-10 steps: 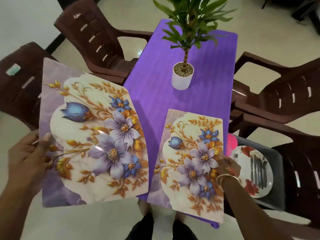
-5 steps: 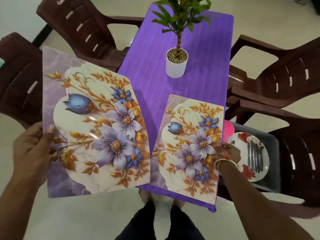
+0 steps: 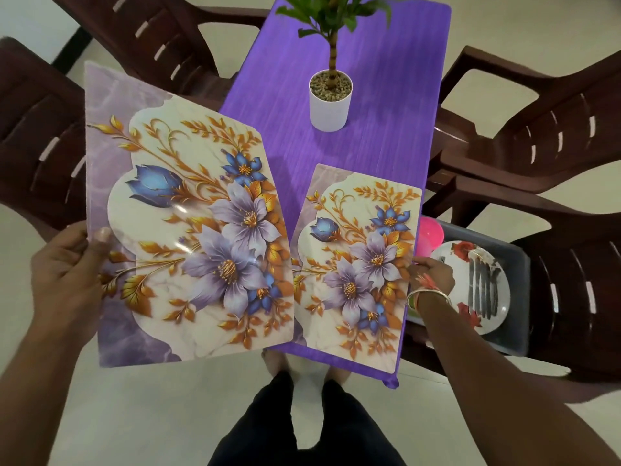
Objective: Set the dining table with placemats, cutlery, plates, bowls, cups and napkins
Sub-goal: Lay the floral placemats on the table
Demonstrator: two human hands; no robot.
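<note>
My left hand (image 3: 67, 280) grips the left edge of a floral placemat (image 3: 188, 230), held in the air left of the purple table (image 3: 379, 79). A second floral placemat (image 3: 356, 264) lies flat on the table's near right corner. My right hand (image 3: 431, 274) pinches its right edge, with a bangle on the wrist. To the right, a grey bin (image 3: 517, 297) on a chair holds a flowered plate (image 3: 470, 290) with several forks (image 3: 484, 287) on it and a pink cup (image 3: 430, 235).
A white pot with a green plant (image 3: 331, 95) stands mid-table. Brown plastic chairs (image 3: 537, 139) surround the table on both sides. My feet and dark trousers (image 3: 302, 425) are at the table's near end on a pale tiled floor.
The placemat on the table has slid toward the right edge and squared up with the near corner under my right hand. The held placemat stays in my left hand.
</note>
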